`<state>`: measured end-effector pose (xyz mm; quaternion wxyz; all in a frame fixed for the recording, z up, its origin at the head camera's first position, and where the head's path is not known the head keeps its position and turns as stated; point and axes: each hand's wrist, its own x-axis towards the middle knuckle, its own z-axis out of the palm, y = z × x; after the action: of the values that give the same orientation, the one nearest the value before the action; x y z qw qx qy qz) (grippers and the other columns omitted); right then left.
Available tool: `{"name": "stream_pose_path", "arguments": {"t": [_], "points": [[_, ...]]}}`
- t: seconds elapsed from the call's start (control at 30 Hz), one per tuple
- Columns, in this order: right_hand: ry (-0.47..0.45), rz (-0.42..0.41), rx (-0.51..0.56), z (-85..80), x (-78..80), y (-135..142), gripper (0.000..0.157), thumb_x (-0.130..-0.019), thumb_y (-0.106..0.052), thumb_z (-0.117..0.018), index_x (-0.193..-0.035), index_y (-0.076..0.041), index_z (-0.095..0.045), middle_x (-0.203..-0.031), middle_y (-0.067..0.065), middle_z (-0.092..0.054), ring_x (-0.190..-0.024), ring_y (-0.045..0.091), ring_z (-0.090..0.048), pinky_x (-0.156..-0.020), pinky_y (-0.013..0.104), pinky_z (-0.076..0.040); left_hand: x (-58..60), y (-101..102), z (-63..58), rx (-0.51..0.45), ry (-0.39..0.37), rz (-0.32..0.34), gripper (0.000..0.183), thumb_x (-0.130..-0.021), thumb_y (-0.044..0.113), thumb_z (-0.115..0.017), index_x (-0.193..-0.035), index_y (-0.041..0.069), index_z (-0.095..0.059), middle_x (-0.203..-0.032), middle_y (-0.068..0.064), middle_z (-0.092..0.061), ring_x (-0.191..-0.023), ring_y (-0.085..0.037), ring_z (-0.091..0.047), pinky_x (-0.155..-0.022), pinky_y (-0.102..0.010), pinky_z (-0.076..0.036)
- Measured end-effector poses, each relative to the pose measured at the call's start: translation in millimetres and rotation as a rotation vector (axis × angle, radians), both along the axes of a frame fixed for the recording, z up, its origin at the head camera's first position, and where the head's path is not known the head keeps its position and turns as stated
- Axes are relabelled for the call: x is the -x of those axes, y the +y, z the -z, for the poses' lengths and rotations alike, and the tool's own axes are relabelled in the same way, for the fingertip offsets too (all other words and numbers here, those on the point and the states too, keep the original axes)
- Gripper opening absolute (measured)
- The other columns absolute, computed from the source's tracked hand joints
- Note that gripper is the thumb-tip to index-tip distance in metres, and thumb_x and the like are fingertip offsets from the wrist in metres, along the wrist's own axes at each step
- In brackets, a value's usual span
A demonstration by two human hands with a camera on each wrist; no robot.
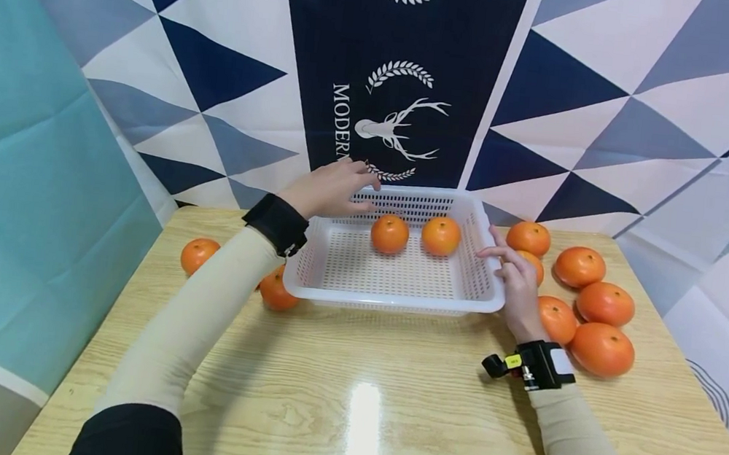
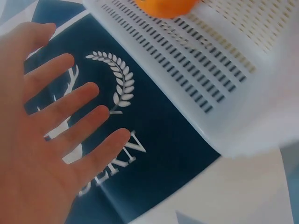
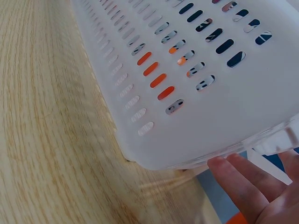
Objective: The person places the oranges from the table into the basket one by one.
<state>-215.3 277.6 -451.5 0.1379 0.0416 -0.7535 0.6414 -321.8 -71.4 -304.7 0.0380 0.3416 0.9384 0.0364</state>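
Observation:
A white plastic basket [image 1: 390, 302] with slotted walls sits at the back of the table. Inside it are two oranges, the left one [image 1: 389, 234] and the right one [image 1: 440, 235]. My left hand [image 1: 335, 187] hovers over the basket's back left corner. In the left wrist view its palm [image 2: 39, 154] is bare and the fingers are spread, beside the basket's outer wall. At the basket's right rim is my right hand [image 1: 517, 290], its fingers reaching over that rim. Fingertips [image 3: 224, 170] meet the rim's edge in the right wrist view, fairly straight.
Several oranges [image 1: 605, 303] lie to the right of the basket, some close by my right hand. Left of it are another orange [image 1: 199, 255] and one [image 1: 277, 291] against the basket's front left corner. A patterned cloth [image 1: 220, 82] hangs behind the table [image 1: 295, 397].

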Motion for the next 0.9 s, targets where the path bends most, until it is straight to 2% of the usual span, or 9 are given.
{"name": "stream_pose_path", "arguments": {"t": [0.1, 0.37, 0.6, 0.9], "points": [[-0.004, 0.004, -0.007, 0.1, -0.8, 0, 0.044, -0.095, 0.003, -0.035, -0.119, 0.02, -0.068, -0.182, 0.017, -0.041, -0.175, 0.035, -0.032, -0.114, 0.003, -0.04, -3.8, -11, 0.2, 0.002, 0.001, -0.012, 0.046, -0.112, 0.04, -0.066, -0.151, 0.016, -0.069, -0.165, -0.017, -0.06, -0.155, -0.04, -0.052, -0.136, -0.056, -0.041], [-0.016, 0.002, -0.009, 0.8, -1.3, 1, 0.045, -0.096, 0.002, -0.034, -0.12, 0.019, -0.068, -0.184, 0.012, -0.04, -0.176, 0.035, -0.028, -0.121, 0.007, -0.037, -13.0, -42, -1.6, -0.05, -0.006, -0.065, 0.048, -0.112, 0.039, -0.066, -0.153, 0.013, -0.067, -0.166, -0.019, -0.058, -0.147, -0.04, -0.054, -0.128, -0.055, -0.049], [-0.005, -0.005, -0.011, 2.0, 0.3, 0, 0.044, -0.095, 0.002, -0.035, -0.119, 0.02, -0.067, -0.182, 0.017, -0.04, -0.175, 0.034, -0.031, -0.116, 0.003, -0.04, -17.5, -75, 2.5, -0.104, 0.021, -0.105, 0.049, -0.111, 0.04, -0.066, -0.15, 0.01, -0.069, -0.159, -0.021, -0.062, -0.144, -0.041, -0.057, -0.125, -0.057, -0.051], [0.004, -0.009, -0.005, 0.9, 1.7, 1, 0.045, -0.094, 0.003, -0.035, -0.119, 0.02, -0.068, -0.182, 0.018, -0.041, -0.175, 0.035, -0.031, -0.114, 0.003, -0.042, -22.8, -124, 8.8, -0.145, -0.014, -0.195, 0.048, -0.113, 0.035, -0.066, -0.152, 0.007, -0.066, -0.167, -0.027, -0.056, -0.156, -0.051, -0.05, -0.132, -0.069, -0.04]]}}
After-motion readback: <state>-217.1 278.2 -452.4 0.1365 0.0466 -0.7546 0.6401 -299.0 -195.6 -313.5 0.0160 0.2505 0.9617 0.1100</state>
